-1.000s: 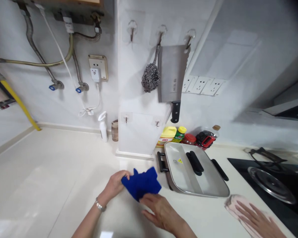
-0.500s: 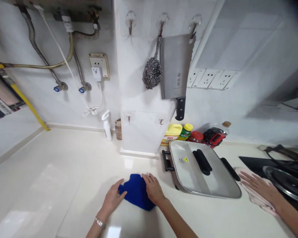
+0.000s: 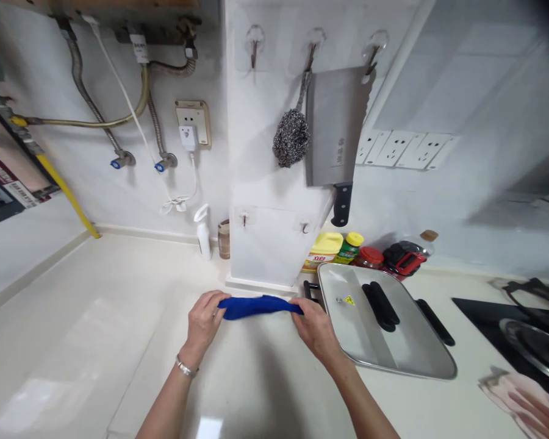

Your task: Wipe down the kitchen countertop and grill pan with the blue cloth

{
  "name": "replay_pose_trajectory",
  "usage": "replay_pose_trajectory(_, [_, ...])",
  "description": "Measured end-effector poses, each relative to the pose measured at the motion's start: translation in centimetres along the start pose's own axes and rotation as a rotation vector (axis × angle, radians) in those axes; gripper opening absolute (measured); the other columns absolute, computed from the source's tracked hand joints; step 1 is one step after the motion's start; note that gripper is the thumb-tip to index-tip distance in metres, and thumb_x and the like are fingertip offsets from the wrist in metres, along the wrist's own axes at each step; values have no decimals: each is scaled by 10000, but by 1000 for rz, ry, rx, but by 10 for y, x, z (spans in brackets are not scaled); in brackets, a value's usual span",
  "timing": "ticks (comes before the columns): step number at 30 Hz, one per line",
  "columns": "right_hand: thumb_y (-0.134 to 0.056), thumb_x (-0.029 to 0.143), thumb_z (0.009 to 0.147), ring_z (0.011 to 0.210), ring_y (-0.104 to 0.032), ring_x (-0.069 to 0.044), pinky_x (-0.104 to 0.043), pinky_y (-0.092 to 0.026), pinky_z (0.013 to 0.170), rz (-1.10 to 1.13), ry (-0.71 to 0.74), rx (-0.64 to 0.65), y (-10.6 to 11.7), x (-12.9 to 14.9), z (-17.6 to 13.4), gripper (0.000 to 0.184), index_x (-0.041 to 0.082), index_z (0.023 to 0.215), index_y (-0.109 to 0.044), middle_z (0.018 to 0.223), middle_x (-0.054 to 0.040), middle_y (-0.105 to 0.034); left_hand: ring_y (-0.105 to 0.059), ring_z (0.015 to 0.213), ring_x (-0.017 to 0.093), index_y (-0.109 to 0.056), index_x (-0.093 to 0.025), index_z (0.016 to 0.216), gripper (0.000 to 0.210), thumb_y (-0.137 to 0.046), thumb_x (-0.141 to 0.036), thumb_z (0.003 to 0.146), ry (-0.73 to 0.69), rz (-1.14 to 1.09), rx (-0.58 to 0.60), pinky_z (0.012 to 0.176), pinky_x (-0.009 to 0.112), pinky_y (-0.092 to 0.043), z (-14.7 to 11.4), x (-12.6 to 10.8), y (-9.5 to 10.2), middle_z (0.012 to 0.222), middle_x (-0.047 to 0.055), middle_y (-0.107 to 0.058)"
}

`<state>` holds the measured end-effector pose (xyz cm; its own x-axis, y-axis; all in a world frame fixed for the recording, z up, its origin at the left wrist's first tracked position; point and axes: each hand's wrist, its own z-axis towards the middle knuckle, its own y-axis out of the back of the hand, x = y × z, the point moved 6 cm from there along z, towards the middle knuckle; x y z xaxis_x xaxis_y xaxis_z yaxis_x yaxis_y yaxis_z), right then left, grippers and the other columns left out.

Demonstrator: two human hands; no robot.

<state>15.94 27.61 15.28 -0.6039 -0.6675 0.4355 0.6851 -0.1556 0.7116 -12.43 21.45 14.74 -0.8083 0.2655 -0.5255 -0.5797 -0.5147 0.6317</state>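
Note:
A blue cloth is stretched in a narrow band between my two hands, above the white countertop. My left hand, with a silver bracelet at the wrist, pinches its left end. Its right end is gripped between the thumb and fingers of my right hand. Close to the right hand stands a square electric pan with a metal-rimmed lid and black handles.
A cleaver and a steel scourer hang from hooks on the pillar. Behind the pan stand several bottles and jars. A white spray bottle is by the wall. At right, another person's hand rests on a pink cloth near the cooktop.
The blue cloth was lying on the counter under my hands; now both hands hold it up, farther forward and pulled out sideways. The other person's hand and pink cloth have moved nearer the lower right.

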Motion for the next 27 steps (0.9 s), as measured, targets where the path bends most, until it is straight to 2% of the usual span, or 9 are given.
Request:
replay_pose_trajectory(3, [-461, 165, 940, 1098, -597, -212, -397, -503, 963, 60, 66, 5, 3, 14, -17, 260, 233, 1165, -572, 1159, -74, -651, -649, 1052, 189, -669, -253, 1114, 227, -535, -189, 942, -186, 21, -44, 949, 349, -524, -5, -10, 24, 1079, 47, -723])
replay_pose_trajectory(7, [-411, 50, 864, 1064, -616, -205, -372, -524, 923, 122, 22, 250, -33, 13, -81, 369, 230, 1131, -591, 1134, -73, -663, -689, 1001, 206, -681, -271, 1101, 204, -594, -243, 918, -293, 42, 220, 911, 363, -551, -67, -1, 18, 1030, 25, -761])
replay_pose_trajectory(11, [-417, 18, 783, 940, -651, -211, -347, -540, 837, 117, -113, 598, -70, 4, -157, 390, 223, 1026, -642, 1010, -49, -699, -707, 970, 229, -715, -275, 984, 177, -620, -185, 866, -189, -19, 571, 939, 388, -550, -153, 9, -16, 949, 14, -774])
replay_pose_trajectory(13, [-433, 46, 782, 934, -657, -208, -337, -536, 841, 172, -154, 696, -75, 3, -184, 378, 225, 1035, -649, 1001, -42, -706, -705, 975, 221, -722, -278, 965, 197, -617, -158, 848, -22, -53, 650, 904, 347, -557, -180, 15, -24, 958, 15, -770])
replay_pose_trajectory(15, [-452, 104, 813, 972, -661, -205, -328, -528, 875, 226, -207, 704, -72, 2, -194, 350, 229, 1073, -649, 1046, -47, -709, -705, 949, 205, -722, -287, 970, 184, -605, -190, 865, 160, -74, 691, 843, 304, -555, -190, 20, -23, 976, 7, -764])
replay_pose_trajectory(18, [-464, 205, 861, 952, -675, -207, -319, -528, 861, 244, -279, 674, -65, 0, -186, 288, 249, 1064, -664, 1041, -45, -722, -707, 887, 197, -729, -299, 949, 139, -609, -281, 881, 305, -77, 751, 805, 281, -533, -182, 23, -13, 939, -18, -767])
replay_pose_trajectory(21, [-450, 251, 885, 856, -690, -204, -312, -536, 787, 244, -287, 629, -63, -3, -156, 261, 255, 1008, -680, 955, -30, -736, -710, 886, 195, -736, -312, 965, 180, -578, -376, 907, 312, -86, 742, 812, 271, -521, -154, 22, -6, 960, -28, -775])
replay_pose_trajectory(25, [-465, 297, 902, 752, -685, -190, -313, -554, 729, 187, -257, 392, -61, -18, -102, 238, 245, 998, -677, 868, -13, -731, -723, 894, 193, -743, -338, 1000, 220, -573, -438, 904, 270, -52, 528, 810, 278, -548, -101, 31, -11, 1007, -34, -779])
replay_pose_trajectory(27, [-440, 302, 920, 815, -688, -199, -342, -567, 783, 134, -260, 263, -60, -29, -80, 269, 230, 1045, -667, 920, -37, -728, -722, 898, 195, -734, -330, 1018, 237, -554, -442, 912, 285, -4, 380, 831, 303, -562, -75, 41, -19, 997, -27, -778])
